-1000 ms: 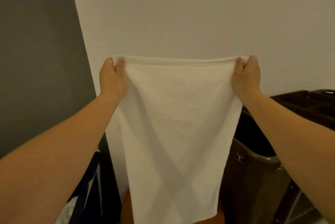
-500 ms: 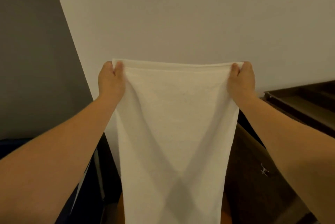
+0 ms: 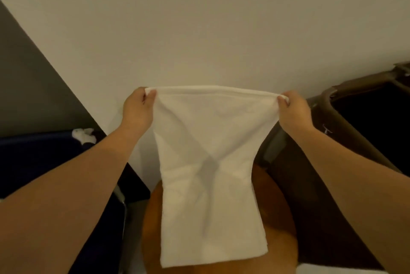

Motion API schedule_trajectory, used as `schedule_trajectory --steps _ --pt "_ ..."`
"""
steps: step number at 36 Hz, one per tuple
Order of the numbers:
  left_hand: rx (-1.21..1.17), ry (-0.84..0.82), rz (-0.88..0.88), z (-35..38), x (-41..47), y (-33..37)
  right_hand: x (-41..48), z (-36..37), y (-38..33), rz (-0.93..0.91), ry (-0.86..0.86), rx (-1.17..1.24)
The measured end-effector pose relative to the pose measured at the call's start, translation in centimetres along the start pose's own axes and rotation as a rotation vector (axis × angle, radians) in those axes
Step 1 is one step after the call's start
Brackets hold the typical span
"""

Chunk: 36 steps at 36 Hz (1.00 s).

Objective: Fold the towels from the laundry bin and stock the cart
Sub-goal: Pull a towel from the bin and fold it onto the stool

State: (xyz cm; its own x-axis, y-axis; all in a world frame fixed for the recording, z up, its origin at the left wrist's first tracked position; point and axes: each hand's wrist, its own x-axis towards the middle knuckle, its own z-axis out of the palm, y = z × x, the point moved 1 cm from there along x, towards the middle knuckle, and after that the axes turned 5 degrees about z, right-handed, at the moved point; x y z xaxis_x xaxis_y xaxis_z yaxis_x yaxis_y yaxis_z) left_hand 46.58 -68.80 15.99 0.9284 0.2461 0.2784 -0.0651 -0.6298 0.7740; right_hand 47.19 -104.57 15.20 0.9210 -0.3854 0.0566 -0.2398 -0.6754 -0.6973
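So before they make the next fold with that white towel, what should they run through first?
1. Left hand pinches the top left corner of the white towel: ok.
2. Right hand pinches the top right corner: ok.
3. Top edge stretched level between the hands: ok.
4. Lower end rests on the round orange surface: ok, as far as the view shows.
5. Layers at the bottom right corner line up: not ok, they look slightly offset.
6. Room in the brown cart: cannot tell, its inside is dark.
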Motion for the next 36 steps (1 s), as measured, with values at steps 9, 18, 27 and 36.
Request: schedule_trajectory --steps 9,18,27,36 --pt "-0.135 -0.096 -0.284 3.1 -7.6 -7.1 -3.4 4.7 6.4 0.071 -0.179 -0.073" --pt "0.045 -0.296 -0.348 3.9 -17.5 -9.4 -9.7 5.9 13.8 0.148 -0.413 -0.032" --pt "0.112 -0.429 -0.416 6.2 -28.2 -15.1 -18.5 8.5 22.5 0.114 -0.601 -0.132" --pt "0.224 -0.524 -0.521 9.1 -32.6 -20.1 -21.6 11.8 28.8 -0.035 -0.661 -0.362"
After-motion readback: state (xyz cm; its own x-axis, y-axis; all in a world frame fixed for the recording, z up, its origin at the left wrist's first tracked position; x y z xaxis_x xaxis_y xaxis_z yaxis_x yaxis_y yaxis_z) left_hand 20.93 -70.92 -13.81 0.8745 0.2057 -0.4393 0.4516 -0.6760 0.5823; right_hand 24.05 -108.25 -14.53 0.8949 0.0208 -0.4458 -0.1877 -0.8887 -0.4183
